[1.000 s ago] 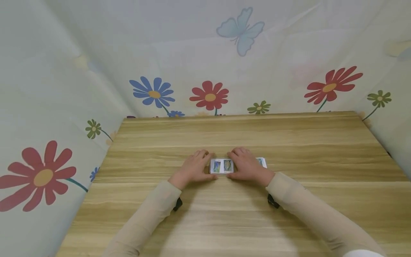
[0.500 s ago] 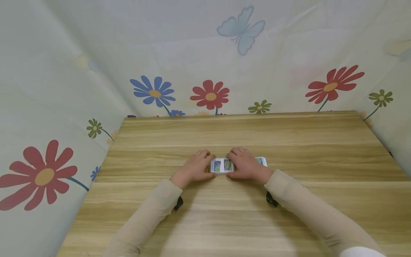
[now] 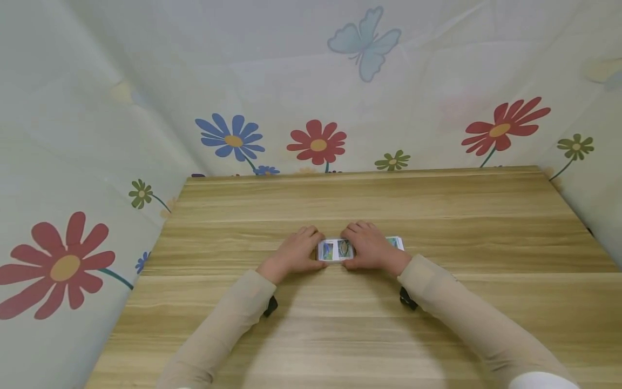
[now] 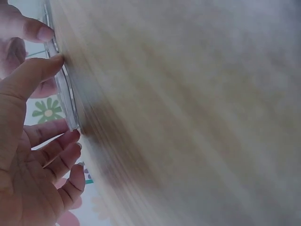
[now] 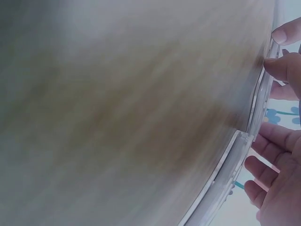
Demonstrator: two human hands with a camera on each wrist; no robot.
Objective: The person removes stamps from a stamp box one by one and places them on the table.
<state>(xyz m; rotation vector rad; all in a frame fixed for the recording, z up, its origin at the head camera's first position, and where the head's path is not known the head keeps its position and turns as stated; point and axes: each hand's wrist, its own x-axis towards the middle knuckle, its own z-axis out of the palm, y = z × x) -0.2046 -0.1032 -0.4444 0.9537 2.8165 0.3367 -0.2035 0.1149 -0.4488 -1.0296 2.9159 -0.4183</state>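
A clear plastic card case point(image 3: 335, 250) with small colour pictures on white cards lies flat on the table between my hands. My left hand point(image 3: 295, 253) grips its left end, thumb at the near edge and fingers at the far edge. The right hand point(image 3: 371, 248) holds the other end the same way. From the left wrist, the case point(image 4: 68, 101) shows as a thin transparent slab low against the tabletop. A second clear case point(image 5: 218, 181) sits end to end with it in the right wrist view; in the head view this second case point(image 3: 396, 242) is partly hidden behind my right hand.
The wood-grain table point(image 3: 311, 324) reaches back to a pale curtain point(image 3: 272, 70) printed with flowers and a butterfly. More curtain hangs along the left and right sides. Dark wrist cameras point(image 3: 408, 299) sit under both sleeves.
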